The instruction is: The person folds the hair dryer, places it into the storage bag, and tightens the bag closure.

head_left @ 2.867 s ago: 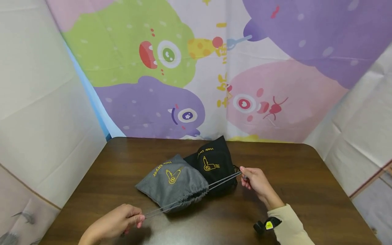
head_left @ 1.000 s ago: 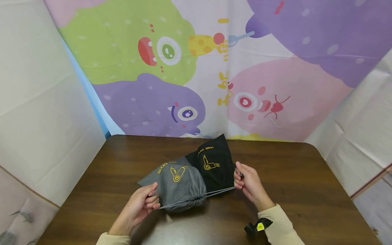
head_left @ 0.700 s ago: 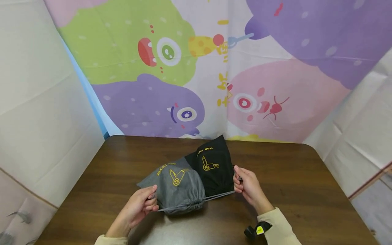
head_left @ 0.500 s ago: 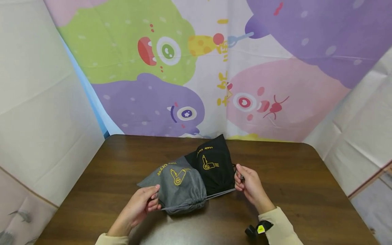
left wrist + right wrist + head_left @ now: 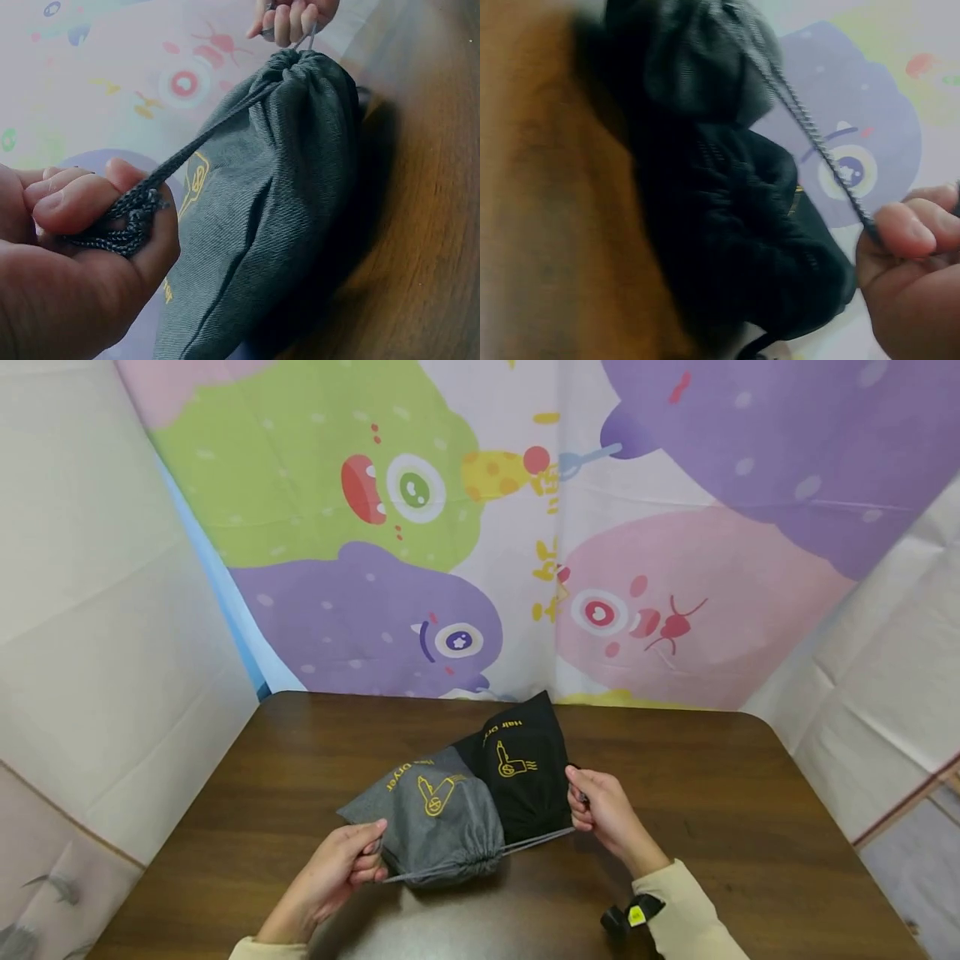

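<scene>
A grey drawstring bag with a yellow hair dryer print lies on the table, its mouth gathered into tight folds. My left hand grips one end of its grey drawcord, with cord bunched in the curled fingers. The other end of the drawcord is held by my right hand, and that length runs taut from the bag's mouth. Behind and partly under the grey bag lies a black drawstring bag with a similar print. In the right wrist view, the black bag's mouth also looks gathered.
A brown wooden table carries both bags. A cartoon-printed curtain hangs behind its far edge, and pale cloth panels stand at the sides. On the right wrist is a black strap with a yellow tag.
Compared with the earliest frame, my left hand has moved up and right against the grey bag. The bag's mouth has drawn tighter. Over the last half second both hands barely shift.
</scene>
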Tool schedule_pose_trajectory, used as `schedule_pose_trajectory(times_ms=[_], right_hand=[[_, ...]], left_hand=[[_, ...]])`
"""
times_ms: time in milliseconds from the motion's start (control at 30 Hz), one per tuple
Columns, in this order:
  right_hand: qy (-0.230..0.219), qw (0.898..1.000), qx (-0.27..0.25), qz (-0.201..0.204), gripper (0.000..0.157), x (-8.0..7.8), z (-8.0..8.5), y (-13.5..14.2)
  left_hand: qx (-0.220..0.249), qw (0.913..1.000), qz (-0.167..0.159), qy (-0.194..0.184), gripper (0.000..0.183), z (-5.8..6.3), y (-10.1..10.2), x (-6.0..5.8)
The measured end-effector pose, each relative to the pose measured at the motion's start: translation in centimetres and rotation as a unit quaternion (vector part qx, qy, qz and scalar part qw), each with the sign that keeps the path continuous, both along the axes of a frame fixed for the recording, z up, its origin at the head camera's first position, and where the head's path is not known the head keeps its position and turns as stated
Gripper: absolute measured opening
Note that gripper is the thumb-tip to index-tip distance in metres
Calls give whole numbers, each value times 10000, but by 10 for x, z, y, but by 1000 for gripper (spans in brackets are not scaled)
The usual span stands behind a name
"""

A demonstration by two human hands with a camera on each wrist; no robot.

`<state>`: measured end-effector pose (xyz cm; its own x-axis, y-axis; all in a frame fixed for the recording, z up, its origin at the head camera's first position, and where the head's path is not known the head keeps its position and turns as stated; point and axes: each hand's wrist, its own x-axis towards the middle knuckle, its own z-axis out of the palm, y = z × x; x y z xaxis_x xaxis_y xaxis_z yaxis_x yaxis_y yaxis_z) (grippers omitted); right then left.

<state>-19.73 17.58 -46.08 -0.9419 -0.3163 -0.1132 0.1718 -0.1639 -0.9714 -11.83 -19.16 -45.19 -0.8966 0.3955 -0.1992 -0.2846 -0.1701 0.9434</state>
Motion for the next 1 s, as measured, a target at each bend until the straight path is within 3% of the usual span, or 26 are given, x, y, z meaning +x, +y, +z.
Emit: schedule_pose_trajectory(times_ms=[267, 467, 700, 867, 1000], right_hand=[[245, 9953, 935, -96, 32, -5, 10, -5], [319, 9949, 956, -48, 21, -4, 11, -9], [842, 9880, 1250, 324, 38, -4, 12, -13], [1370, 9708, 1926, 419, 31, -3, 11, -16], [2241, 9350, 2708, 481, 32, -6, 17, -28]], left_hand=[[-636, 9972, 391, 21, 39, 2, 4, -3], [-857, 9931, 794, 29, 39, 1, 4, -8], [-1302, 9828, 1306, 36, 38, 0, 5, -13], [-1841, 9679, 1707, 152, 34, -1, 5, -15], [-2315, 9563, 1762, 284, 27, -1, 6, -17]])
